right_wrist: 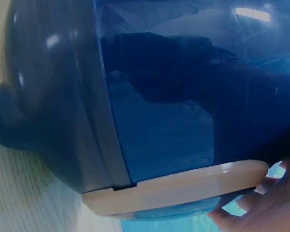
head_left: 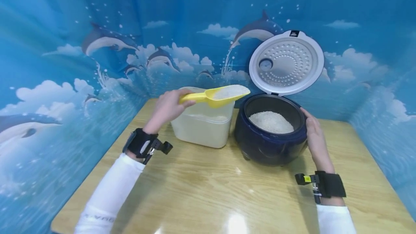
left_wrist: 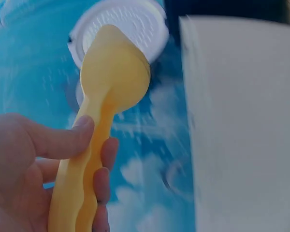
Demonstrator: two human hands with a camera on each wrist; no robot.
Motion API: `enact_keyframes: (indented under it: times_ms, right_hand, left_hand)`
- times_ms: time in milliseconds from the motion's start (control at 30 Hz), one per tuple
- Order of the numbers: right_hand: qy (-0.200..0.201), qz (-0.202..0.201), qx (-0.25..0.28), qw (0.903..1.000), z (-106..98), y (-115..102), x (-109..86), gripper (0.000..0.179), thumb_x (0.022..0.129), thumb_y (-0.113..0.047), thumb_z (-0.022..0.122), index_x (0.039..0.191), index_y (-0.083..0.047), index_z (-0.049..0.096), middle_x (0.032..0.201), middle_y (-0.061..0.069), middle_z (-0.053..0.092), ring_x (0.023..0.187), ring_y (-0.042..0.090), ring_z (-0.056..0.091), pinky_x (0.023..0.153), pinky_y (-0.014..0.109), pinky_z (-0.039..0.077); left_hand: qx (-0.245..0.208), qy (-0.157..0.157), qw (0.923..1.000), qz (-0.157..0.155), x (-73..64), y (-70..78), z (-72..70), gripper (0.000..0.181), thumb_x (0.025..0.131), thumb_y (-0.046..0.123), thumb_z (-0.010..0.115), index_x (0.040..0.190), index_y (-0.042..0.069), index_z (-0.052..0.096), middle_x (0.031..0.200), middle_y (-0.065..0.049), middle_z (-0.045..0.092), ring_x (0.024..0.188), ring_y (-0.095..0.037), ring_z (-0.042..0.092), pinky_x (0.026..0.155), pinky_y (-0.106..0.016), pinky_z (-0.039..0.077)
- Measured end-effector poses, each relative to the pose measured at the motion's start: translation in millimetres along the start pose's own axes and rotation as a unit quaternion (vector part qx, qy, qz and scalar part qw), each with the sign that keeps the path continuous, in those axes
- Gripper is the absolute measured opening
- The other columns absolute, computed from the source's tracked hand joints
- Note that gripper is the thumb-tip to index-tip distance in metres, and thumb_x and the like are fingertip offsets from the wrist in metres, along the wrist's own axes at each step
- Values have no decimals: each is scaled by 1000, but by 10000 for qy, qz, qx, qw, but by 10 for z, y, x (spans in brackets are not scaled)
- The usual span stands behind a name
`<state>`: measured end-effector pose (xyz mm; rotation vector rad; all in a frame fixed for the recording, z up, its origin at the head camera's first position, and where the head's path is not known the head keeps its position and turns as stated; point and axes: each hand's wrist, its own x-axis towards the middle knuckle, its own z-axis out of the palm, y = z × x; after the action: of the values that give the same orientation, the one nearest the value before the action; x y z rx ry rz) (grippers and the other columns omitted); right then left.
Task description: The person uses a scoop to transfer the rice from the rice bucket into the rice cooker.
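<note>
My left hand (head_left: 169,107) grips the handle of a yellow scoop (head_left: 208,97), thumb along one side and fingers curled round the other in the left wrist view. White rice (head_left: 231,91) fills the scoop, which is held level above the right part of a cream bin (head_left: 201,131), its tip toward the cooker. The dark blue rice cooker (head_left: 269,151) stands with its lid (head_left: 287,62) raised, and more rice (head_left: 272,122) lies in its pot. Against the cooker's right side rests my right hand (head_left: 314,133), fingers at the rim; the right wrist view catches its fingertips beside a pale side strip (right_wrist: 183,186).
Both containers stand on a light wood table (head_left: 208,187), the bin close to the cooker's left. A blue dolphin-printed curtain (head_left: 182,21) rises behind and along both sides. The raised lid stands up at the back, near the curtain.
</note>
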<state>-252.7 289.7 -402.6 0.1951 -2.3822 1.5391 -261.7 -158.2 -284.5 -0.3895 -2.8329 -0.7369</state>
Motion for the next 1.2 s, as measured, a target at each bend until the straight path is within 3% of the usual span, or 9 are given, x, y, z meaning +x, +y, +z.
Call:
enact_keyframes:
  times_ms: [133,300,467,600,800,867,933,1033,1200]
  right_hand:
    - [31,-79,-18,10000,2,4,11,54,113,-33,18,159,-7,30,163,23,25,151,43,16,121,56,8]
    - [40,-96,-22,9999,5,9,11,54,113,-31,18,159,-6,31,163,23,25,150,45,16,120,59,8]
    - [102,-67,12,9999,9,7,16,54,113,-31,19,158,-6,32,163,22,26,150,44,17,120,60,9]
    - [111,-131,31,9998,18,-6,21,53,113,-30,20,157,-5,34,162,22,28,150,44,19,120,59,11]
    - [55,-39,103,9999,15,-16,2,54,113,-33,19,159,-8,31,163,21,26,150,43,17,119,62,10]
    - [42,-4,101,9999,15,-15,0,54,113,-34,20,159,-9,31,163,21,25,150,43,16,119,63,9]
    - [32,-5,59,10000,6,-5,7,54,113,-34,19,160,-9,30,164,21,25,150,44,16,118,64,9]
    - [37,-55,-3,10000,-6,15,25,54,113,-33,19,159,-8,31,163,22,24,150,45,16,118,65,9]
    - [-7,-17,8,10000,2,11,21,55,113,-33,18,160,-7,29,164,23,22,150,46,14,118,65,8]
  left_hand:
    - [137,-140,9994,298,150,347,51,42,98,34,68,135,15,65,76,-5,61,52,-16,38,50,-27,29]
    - [684,-314,9941,775,375,740,157,35,99,33,68,129,15,69,97,-3,69,67,-19,50,60,-28,38]
    - [1618,-294,9745,1526,528,1069,303,30,97,27,71,125,19,72,109,-2,73,83,-21,60,72,-33,48]
    - [2673,226,9379,2199,565,1271,442,29,95,15,73,122,24,75,113,0,74,101,-22,61,88,-38,46]
    - [3749,1669,8615,2989,574,1385,579,33,101,10,63,126,29,73,116,1,73,107,-19,56,97,-35,39]
    - [3806,2051,8452,3143,567,1372,584,33,102,13,61,129,29,71,119,0,72,107,-20,56,99,-35,38]
    - [3786,2270,8360,3258,551,1359,574,32,103,15,61,129,30,71,118,0,71,107,-20,57,100,-35,38]
    - [3660,2362,8369,3313,513,1334,553,32,102,16,62,129,31,71,115,1,70,107,-20,57,102,-36,38]
    - [3143,2185,8785,2858,430,1212,544,41,101,5,61,129,34,71,113,4,70,109,-18,56,103,-36,39]
